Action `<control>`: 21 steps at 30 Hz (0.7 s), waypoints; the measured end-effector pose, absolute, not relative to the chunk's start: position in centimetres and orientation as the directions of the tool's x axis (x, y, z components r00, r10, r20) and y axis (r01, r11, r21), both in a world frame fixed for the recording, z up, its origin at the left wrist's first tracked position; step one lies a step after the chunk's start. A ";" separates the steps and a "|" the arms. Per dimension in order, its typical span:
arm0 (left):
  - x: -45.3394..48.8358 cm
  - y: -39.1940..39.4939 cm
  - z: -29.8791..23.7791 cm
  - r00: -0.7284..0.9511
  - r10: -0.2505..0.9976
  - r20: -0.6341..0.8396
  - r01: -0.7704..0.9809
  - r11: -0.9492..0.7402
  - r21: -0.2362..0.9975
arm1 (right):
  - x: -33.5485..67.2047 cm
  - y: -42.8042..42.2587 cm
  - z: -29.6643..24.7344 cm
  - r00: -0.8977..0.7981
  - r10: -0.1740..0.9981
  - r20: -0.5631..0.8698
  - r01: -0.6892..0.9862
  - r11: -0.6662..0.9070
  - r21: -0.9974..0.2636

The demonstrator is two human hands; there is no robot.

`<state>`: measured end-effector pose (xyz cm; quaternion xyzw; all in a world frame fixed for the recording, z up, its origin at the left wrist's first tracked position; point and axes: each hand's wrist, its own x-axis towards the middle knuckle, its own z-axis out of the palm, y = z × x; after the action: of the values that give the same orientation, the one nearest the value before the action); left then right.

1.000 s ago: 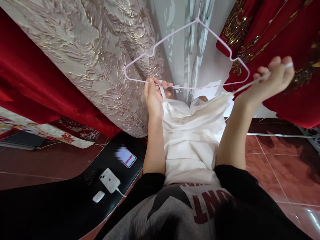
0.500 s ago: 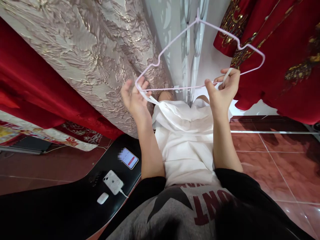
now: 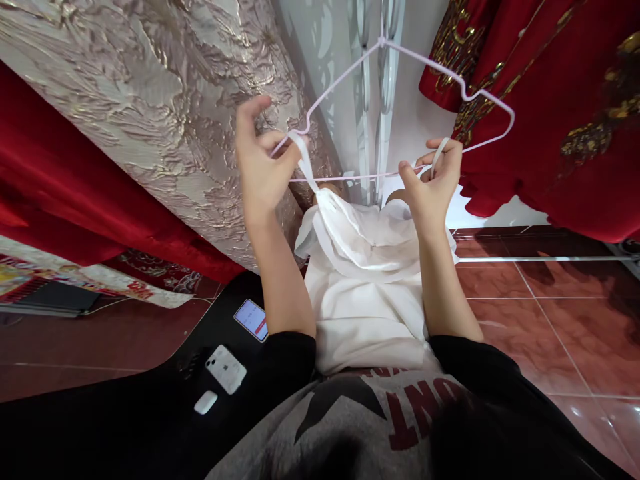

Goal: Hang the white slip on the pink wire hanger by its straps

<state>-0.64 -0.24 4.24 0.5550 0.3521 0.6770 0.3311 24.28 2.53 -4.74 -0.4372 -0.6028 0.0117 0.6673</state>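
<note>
I have the left hand (image 3: 263, 167) at the left end of a pale pink hanger (image 3: 381, 42), its thumb and some of its fingers pinching there, with one finger raised clear and curled. A white strap (image 3: 306, 163) of the white garment (image 3: 370, 300) lies against the thumb and crosses the hanger beside the notch; I cannot tell whether it is fully looped around.

I have the right hand (image 3: 435, 183) on the lower bar, thumb and fingers pinching it near the right side. A second strap (image 3: 439, 155) arcs over these fingers; its path around the bar is not clear to me.

The hanger is held upright ahead of the body, its stem running up beyond the upper edge of the view. The garment hangs in loose folds between the forearms, below the hanger, in front of a grey shirt (image 3: 365, 427) with black sleeves.

On the left I record a black counter (image 3: 150, 413) bearing a phone with a lit screen (image 3: 251, 320), a white phone (image 3: 226, 369) lying back up, and a small white case (image 3: 205, 402) just beside it. Embossed beige fabric (image 3: 200, 120) hangs behind the left hand; red fabric with gold decoration (image 3: 550, 133) hangs beyond the right.
</note>
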 end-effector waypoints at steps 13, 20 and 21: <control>1.2 -0.6 -0.7 -0.347 0.889 0.299 -0.424 -0.433 0.796 | 24.2 1.8 -3.7 0.276 0.615 0.738 0.428 0.609 -0.668; 1.9 -0.1 -1.8 -0.353 0.862 0.364 -0.336 -0.481 0.810 | 27.5 0.2 -1.8 0.370 0.591 0.717 0.356 0.623 -0.696; 1.6 0.1 -1.9 -0.349 0.866 0.357 -0.328 -0.470 0.820 | 28.7 0.1 -1.5 0.389 0.549 0.740 0.375 0.639 -0.671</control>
<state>1.63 0.12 -1.89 0.4101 0.3283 0.7529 0.3965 28.68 0.08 -1.53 -0.4205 -0.5494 0.0602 0.7195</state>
